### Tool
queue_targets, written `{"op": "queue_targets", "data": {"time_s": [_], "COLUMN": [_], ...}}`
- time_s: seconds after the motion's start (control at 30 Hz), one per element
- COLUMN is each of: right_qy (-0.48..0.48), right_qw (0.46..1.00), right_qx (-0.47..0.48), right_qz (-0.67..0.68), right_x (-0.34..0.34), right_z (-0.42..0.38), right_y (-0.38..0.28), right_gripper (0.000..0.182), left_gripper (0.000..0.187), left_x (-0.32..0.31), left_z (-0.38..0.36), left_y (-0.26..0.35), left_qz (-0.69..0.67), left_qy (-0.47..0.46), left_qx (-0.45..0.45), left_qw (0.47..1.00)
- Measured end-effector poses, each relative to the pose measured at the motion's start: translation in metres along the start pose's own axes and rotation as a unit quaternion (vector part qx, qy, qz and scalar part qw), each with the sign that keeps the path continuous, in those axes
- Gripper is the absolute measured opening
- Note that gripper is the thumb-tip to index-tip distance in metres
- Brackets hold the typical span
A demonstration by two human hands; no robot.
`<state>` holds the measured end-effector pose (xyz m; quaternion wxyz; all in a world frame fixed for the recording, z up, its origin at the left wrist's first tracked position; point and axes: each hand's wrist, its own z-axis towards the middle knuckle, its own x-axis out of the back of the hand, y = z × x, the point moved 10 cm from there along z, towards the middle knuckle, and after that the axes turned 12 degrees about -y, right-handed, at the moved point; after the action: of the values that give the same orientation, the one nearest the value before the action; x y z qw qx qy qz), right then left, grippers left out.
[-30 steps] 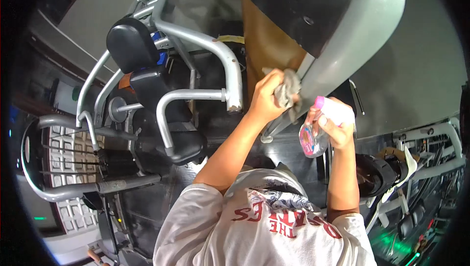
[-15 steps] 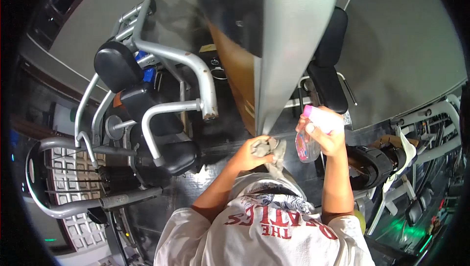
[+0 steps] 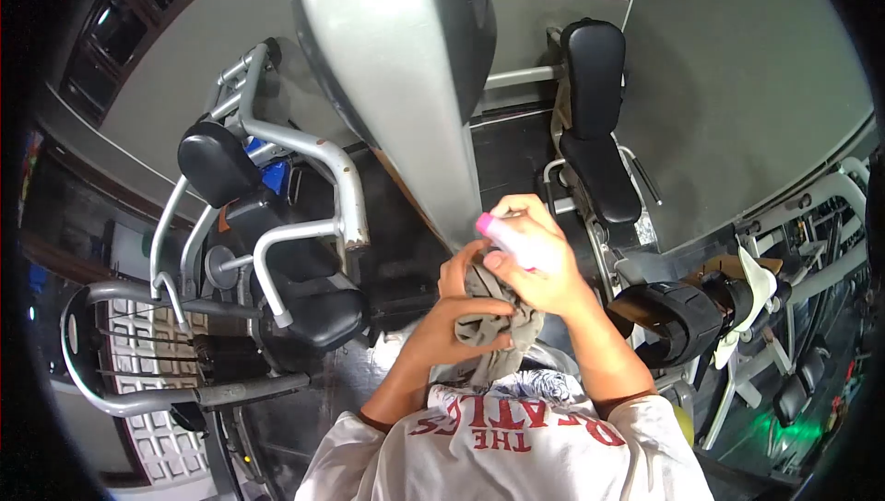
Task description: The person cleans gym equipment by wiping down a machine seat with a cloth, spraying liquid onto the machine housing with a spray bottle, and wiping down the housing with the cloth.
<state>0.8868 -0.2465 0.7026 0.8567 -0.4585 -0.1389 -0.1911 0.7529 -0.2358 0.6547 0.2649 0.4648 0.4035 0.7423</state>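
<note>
My left hand [image 3: 444, 328] is closed around a crumpled grey-beige cloth [image 3: 498, 321], held in front of my shirt. Just above it, my right hand [image 3: 544, 257] grips a spray bottle with a pink nozzle and white head [image 3: 505, 238]. The bottle's lower body is hidden behind my hand and the cloth. Both hands are close together, and the bottle overlaps the cloth in view. Right beyond them rises a tall silver machine column [image 3: 396, 68].
On the left stands a silver-framed gym machine with a black seat [image 3: 323, 317]. Another black padded bench [image 3: 590, 123] is at the right by the grey wall. A black padded roller [image 3: 668, 317] and white-framed equipment stand close to my right side.
My right hand has moved left with the spray bottle, up to the cloth. My left hand has lifted the cloth slightly. The view has shifted, so the column now leans leftward.
</note>
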Motion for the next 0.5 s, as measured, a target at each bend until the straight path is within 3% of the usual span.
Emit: {"op": "queue_targets", "data": {"time_s": [0.03, 0.1, 0.27, 0.33, 0.43, 0.5], "right_qy": [-0.006, -0.058, -0.147, -0.19, -0.251, -0.271], "right_qw": [1.0, 0.997, 0.985, 0.976, 0.953, 0.944], "right_qx": [-0.012, -0.054, -0.088, -0.101, -0.152, -0.174], "right_qz": [-0.012, -0.024, -0.002, -0.04, -0.07, -0.068], "right_x": [0.001, -0.007, -0.006, -0.006, 0.004, 0.02], "right_z": [0.0, -0.003, -0.016, -0.028, -0.046, -0.055], "right_y": [-0.002, 0.006, 0.008, 0.02, 0.029, 0.034], "right_gripper": [0.034, 0.034, 0.041, 0.053, 0.073, 0.083], "left_gripper": [0.037, 0.035, 0.034, 0.035, 0.035, 0.036], "left_x": [-0.001, -0.032, -0.059, -0.079, -0.101, -0.098], "left_z": [0.004, 0.003, 0.017, 0.023, 0.028, 0.039], "left_y": [0.012, -0.016, -0.008, -0.021, -0.034, -0.027], "left_qz": [0.047, -0.091, -0.043, -0.134, -0.251, -0.151], "left_qy": [0.03, -0.051, -0.031, -0.062, 0.003, 0.023], "left_qx": [0.011, 0.129, 0.028, 0.095, 0.129, 0.059], "left_qw": [0.998, 0.986, 0.998, 0.985, 0.959, 0.986]}}
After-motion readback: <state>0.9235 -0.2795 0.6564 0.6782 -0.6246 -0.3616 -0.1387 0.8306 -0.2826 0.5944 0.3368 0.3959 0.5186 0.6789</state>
